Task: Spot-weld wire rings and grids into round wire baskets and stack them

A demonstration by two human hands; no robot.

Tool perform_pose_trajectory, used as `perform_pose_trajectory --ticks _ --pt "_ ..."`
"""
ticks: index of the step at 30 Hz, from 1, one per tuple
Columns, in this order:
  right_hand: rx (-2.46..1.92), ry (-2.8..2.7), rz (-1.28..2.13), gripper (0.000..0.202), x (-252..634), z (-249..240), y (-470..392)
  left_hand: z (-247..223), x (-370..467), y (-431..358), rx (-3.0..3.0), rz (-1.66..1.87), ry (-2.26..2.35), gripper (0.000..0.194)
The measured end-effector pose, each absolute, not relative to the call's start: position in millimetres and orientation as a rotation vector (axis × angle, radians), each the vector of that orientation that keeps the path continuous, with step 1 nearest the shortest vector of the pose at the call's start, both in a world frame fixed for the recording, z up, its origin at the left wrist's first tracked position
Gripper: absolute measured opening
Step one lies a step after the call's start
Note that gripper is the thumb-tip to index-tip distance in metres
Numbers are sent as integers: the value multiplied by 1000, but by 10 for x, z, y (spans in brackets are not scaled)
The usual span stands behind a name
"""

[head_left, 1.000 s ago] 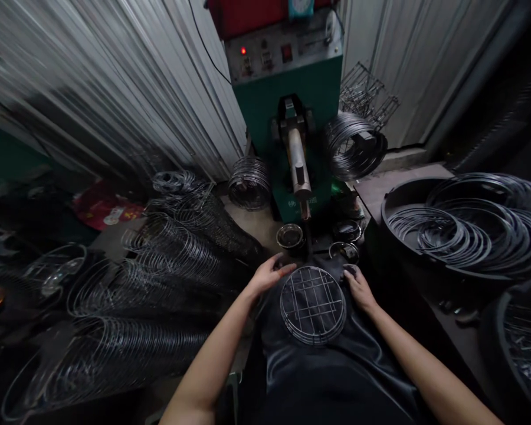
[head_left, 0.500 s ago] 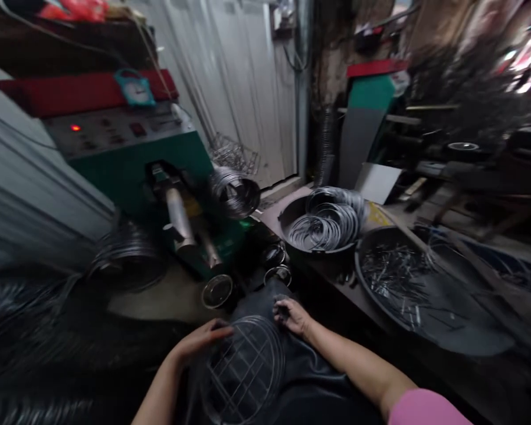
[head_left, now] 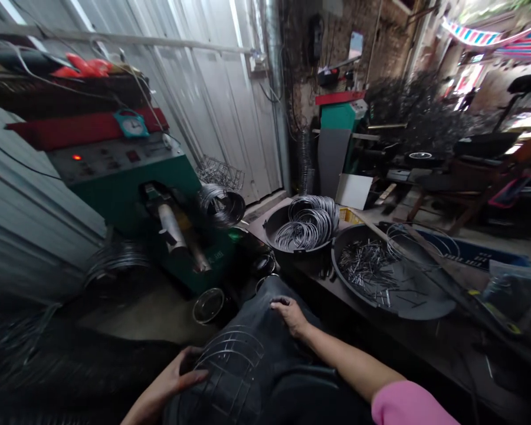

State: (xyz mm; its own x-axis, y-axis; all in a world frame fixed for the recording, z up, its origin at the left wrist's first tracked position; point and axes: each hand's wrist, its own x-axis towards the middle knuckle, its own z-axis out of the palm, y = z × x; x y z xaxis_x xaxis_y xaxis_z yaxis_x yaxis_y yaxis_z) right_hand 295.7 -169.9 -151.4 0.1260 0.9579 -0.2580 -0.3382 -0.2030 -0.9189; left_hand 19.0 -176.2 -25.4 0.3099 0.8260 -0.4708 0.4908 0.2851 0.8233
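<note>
Round wire grids (head_left: 230, 360), with crossing wires inside thin rings, lie over the dark apron (head_left: 287, 360) on my lap. At their left edge is my left hand (head_left: 179, 375), thumb on the near side and fingers curled round the rim. My right hand (head_left: 289, 316) rests over the apron at my knee, clear of the grids. Its fingers are bent in towards the thumb; whatever may be between them is too small or hidden to make out. The fingertips look dark.
A green machine (head_left: 128, 189) with a red top and lit lamp stands ahead left. Right of my knee, a black basin (head_left: 272, 239) holds wire rings. A wider pan (head_left: 429, 307) holds short wire pieces. Coiled rings (head_left: 119, 260) sit on the left.
My left hand has moved left and down, and the wire grids have shifted and tilted with it. My right hand stays near my knee. The view has turned up and right.
</note>
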Motion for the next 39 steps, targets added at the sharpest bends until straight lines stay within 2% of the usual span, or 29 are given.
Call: perform_pose_trajectory --ticks 6,10,12,16,21,24,29,34,39 --pt "-1438 -1120 965 10 3160 -1417 -1592 -270 94 -1904 1497 478 1436 54" --pt "-1570 -1258 861 8 3206 -1491 -1597 -198 48 -1731 1729 629 1593 70" --pt "-1595 -1298 865 7 3207 -1472 -1531 -76 71 -1578 1907 654 1720 74" --pt "-1511 -1428 1014 2 3131 -1214 -1301 119 237 -1352 2171 753 1863 65" --pt "-1248 -1631 1407 25 2867 -606 -853 -19 416 -1099 2249 762 1897 67" --pt "-1224 -1753 1539 25 2651 -334 -629 -140 460 -990 2228 741 1882 69" --pt "-1328 -1856 1344 23 2314 -285 -458 -260 507 -893 2212 748 1883 67" --pt "-1310 -1846 1003 10 2127 -429 -503 -351 539 -828 2239 725 1843 65" --pt "-1167 -1927 1113 8 2176 -506 -515 -393 542 -797 2184 726 1811 67"
